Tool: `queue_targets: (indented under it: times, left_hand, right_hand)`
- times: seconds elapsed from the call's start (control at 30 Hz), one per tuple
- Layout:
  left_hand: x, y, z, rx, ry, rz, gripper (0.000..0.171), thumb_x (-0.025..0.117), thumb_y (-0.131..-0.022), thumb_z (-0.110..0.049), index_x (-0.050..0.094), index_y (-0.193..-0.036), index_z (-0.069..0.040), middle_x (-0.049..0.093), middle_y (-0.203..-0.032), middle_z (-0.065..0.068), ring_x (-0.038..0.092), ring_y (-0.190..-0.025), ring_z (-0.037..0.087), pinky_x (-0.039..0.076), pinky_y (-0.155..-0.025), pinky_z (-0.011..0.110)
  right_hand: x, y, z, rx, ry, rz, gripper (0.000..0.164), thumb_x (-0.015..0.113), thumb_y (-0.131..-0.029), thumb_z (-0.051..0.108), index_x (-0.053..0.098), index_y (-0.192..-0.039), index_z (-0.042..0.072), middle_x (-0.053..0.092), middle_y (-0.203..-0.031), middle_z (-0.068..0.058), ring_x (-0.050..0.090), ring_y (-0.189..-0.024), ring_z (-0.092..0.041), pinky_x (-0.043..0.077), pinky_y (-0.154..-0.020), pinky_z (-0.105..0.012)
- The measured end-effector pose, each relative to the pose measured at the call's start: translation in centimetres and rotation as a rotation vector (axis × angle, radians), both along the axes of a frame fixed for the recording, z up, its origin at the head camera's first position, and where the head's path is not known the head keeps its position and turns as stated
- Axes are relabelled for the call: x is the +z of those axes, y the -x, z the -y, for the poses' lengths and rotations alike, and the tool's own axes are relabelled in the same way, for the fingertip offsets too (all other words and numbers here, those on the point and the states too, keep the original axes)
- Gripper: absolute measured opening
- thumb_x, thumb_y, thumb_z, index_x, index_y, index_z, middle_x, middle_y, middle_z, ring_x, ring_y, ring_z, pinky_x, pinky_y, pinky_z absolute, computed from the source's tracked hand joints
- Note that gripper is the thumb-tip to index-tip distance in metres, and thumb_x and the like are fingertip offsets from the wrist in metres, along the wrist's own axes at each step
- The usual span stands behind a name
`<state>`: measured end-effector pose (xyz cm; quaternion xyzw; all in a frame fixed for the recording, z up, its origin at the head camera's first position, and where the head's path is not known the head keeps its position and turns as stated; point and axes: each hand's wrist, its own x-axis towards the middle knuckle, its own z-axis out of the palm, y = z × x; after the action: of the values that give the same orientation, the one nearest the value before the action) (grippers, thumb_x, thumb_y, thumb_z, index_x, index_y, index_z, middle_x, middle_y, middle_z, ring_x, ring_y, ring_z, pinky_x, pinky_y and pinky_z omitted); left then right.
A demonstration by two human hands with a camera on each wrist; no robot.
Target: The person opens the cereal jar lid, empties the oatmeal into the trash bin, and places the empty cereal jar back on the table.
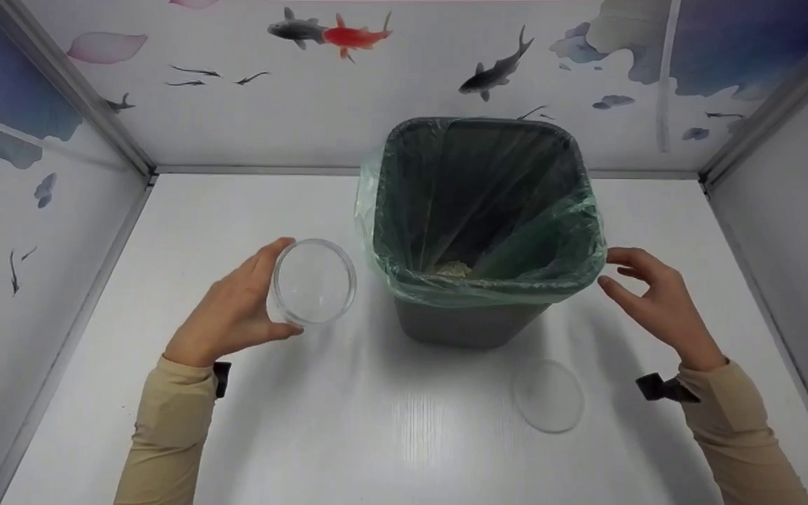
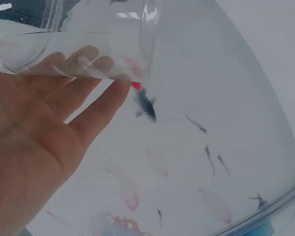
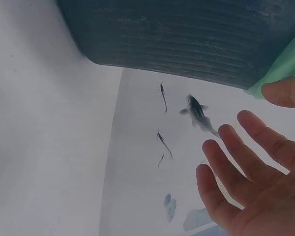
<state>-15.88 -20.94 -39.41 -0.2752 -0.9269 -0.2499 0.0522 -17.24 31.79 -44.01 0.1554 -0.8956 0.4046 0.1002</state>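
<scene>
My left hand (image 1: 236,301) holds a clear round jar (image 1: 314,282) to the left of the bin, its open-looking round end facing up toward the head camera. In the left wrist view the fingers (image 2: 96,105) show through the jar's transparent wall (image 2: 88,54). A grey trash bin (image 1: 474,326) with a green plastic liner (image 1: 488,291) folded over its rim stands near the middle of the table. Something pale (image 1: 454,269) lies inside it. Beside the bin's right rim is my right hand (image 1: 656,301), fingers loosely spread; whether it touches the liner I cannot tell.
A clear round disc, like a lid (image 1: 549,397), lies flat on the white table (image 1: 376,435) in front of the bin. Panels printed with fish and petals (image 1: 221,119) enclose the back and both sides.
</scene>
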Motion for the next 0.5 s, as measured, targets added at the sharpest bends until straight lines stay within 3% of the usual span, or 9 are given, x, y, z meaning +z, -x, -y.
queue_targets:
  times: [0.2,0.37,0.5]
  left_hand:
    - [-4.1,-1.7,-0.9,-0.053,-0.13,0.163,0.109,0.094,-0.056,-0.015,0.032,-0.145,-0.007,0.05,-0.138,0.009,0.052,-0.121,0.027,0.044,-0.096,0.048]
    - [-6.2,-2.6,-2.3,-0.109,-0.222,0.25,0.107,0.093,-0.057,-0.016,0.031,-0.144,-0.007,0.05,-0.137,0.01,0.051,-0.12,0.028,0.043,-0.096,0.049]
    - [-7.5,-3.0,-3.8,-0.145,-0.239,0.286,0.105,0.094,-0.056,-0.019,0.033,-0.141,-0.009,0.047,-0.136,0.006,0.051,-0.119,0.025,0.045,-0.095,0.045]
  right_hand:
    - [-1.9,-0.8,1.0,0.038,-0.03,0.008,0.04,0.067,-0.089,0.003,0.059,-0.129,0.004,0.06,-0.124,-0.005,0.048,-0.113,0.004,0.039,-0.093,-0.016]
    - [-3.1,-1.4,1.4,0.051,-0.044,0.049,0.038,0.068,-0.09,0.007,0.061,-0.127,0.004,0.061,-0.124,-0.006,0.05,-0.114,0.0,0.038,-0.094,-0.017]
    - [-3.7,-1.8,1.4,0.063,-0.074,0.072,0.031,0.068,-0.09,0.008,0.065,-0.12,0.006,0.065,-0.117,-0.001,0.054,-0.112,-0.007,0.039,-0.094,-0.019]
